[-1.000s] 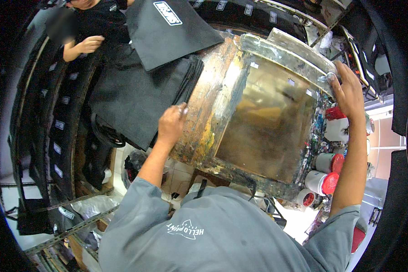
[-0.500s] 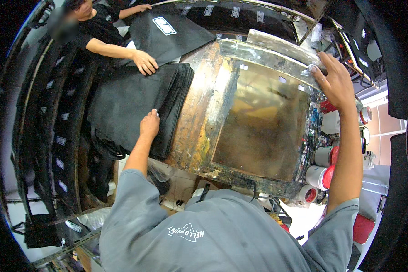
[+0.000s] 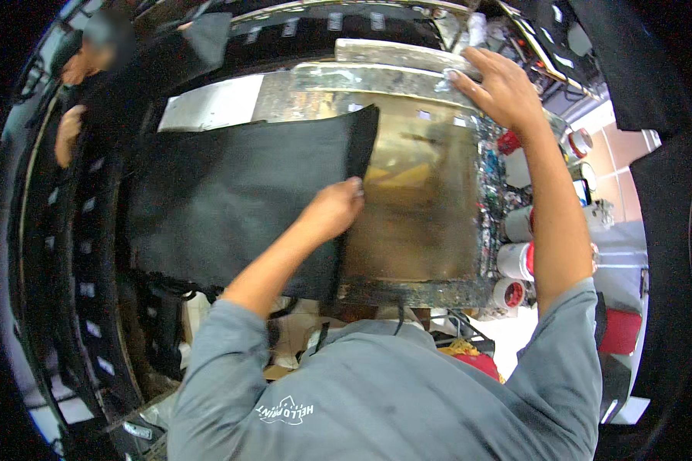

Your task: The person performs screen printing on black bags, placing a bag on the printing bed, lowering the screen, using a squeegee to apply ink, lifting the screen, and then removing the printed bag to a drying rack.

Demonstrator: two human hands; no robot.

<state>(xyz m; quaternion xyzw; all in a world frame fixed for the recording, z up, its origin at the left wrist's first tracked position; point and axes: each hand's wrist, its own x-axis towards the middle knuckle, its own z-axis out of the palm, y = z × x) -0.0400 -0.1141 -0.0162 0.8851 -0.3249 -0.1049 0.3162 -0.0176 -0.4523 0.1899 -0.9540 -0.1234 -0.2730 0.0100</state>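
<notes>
The black cloth (image 3: 223, 200) lies mostly to the left of the left hand's fingers (image 3: 355, 187), a broad, dark spread that passes beneath the wrist and forearm; only its near-vertical right edge lies at the fingertips, and one corner rises beyond them. The left hand (image 3: 332, 207) has its fingers curled in and pressed together, thumb side up, pinching that edge (a small pale patch shows at the tips, too blurred to make out). Just right of these fingers, a glossy brown panel (image 3: 423, 223) lies bare, with the cloth's edge overlapping its left side.

The right hand (image 3: 507, 91) is well apart from the cloth, up and to the right of the left fingers. Its thumb stands away from the other fingers, with its tip at the end of a grey bar (image 3: 369, 80); the others reach over the end of a second, paler bar (image 3: 400, 54) just beyond. Whether they press down or grip there, I cannot tell.

Below the right fingers, beside that forearm, stands a white tub with a red lid (image 3: 514, 261). Far left of the left fingers, past the cloth, is a co-worker's hand (image 3: 69, 127).
</notes>
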